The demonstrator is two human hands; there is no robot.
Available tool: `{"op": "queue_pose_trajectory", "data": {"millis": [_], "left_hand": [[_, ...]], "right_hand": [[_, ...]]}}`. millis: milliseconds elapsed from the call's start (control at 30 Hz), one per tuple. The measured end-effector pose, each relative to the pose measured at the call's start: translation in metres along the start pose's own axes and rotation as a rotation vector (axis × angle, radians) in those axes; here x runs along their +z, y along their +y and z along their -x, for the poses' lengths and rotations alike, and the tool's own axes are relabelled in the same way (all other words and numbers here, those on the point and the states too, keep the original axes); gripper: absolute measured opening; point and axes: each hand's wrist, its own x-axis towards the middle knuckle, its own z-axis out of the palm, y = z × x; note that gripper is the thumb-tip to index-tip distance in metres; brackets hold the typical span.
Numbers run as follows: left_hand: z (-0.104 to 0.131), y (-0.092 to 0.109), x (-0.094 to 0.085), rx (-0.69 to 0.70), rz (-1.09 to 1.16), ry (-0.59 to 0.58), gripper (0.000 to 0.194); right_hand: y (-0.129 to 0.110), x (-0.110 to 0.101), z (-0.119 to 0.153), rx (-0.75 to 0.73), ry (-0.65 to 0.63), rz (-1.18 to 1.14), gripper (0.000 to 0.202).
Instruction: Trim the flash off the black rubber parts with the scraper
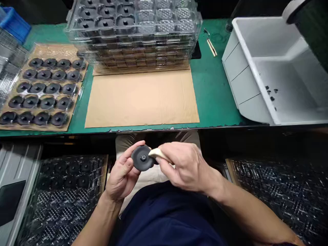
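Note:
My left hand (125,172) is closed around the edge of a round black disc (140,163), which has a small raised stub at its middle. The disc is held above my lap, just below the table edge, with its stubbed face turned up. My right hand (180,164) is closed in a pinch, and a pale cream piece (156,153) sticks out at its fingertips. That piece reaches the disc's right rim beside the stub; I cannot make out whether it is a folded cloth or a finger cover. Some dark material shows under it, partly hidden by the fingers.
A cardboard sheet (140,99) lies on the green table (210,92). Behind it stands a stack of clear plastic trays (133,41). Another tray of black discs (42,89) is at left, a grey bin (256,85) with small dark scraps at right. More trays (69,194) lie below.

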Motion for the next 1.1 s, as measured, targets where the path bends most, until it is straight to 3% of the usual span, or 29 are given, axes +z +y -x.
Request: {"op": "queue_pose_trajectory", "data": {"millis": [133,233,367,500,633,767,900,1100], "left_hand": [[0.003,0.003,0.005,-0.024,-0.007,0.020,0.045],[0.002,0.004,0.006,-0.040,-0.003,0.035,0.042],[0.001,0.003,0.006,-0.025,0.018,0.083,0.039],[-0.001,0.002,0.006,-0.051,0.009,0.092,0.040],[-0.003,0.001,0.005,-0.055,0.027,0.154,0.040],[-0.005,0.000,0.006,-0.079,0.008,0.117,0.043],[-0.007,0.000,0.007,-0.063,0.029,0.157,0.042],[-0.007,0.000,0.009,-0.065,0.013,0.148,0.042]], "right_hand": [[-0.004,0.000,0.004,-0.033,-0.051,0.002,0.021],[-0.003,0.000,0.005,0.011,-0.020,0.070,0.019],[-0.002,0.002,0.005,-0.047,-0.095,0.016,0.018],[0.001,0.003,0.005,0.026,-0.033,0.102,0.018],[0.002,0.004,0.005,-0.050,-0.116,0.046,0.017],[0.006,0.004,0.005,0.002,-0.023,0.146,0.020],[0.008,0.004,0.005,-0.045,-0.081,0.103,0.020],[0.008,0.001,0.004,-0.006,-0.053,0.156,0.023]]}}
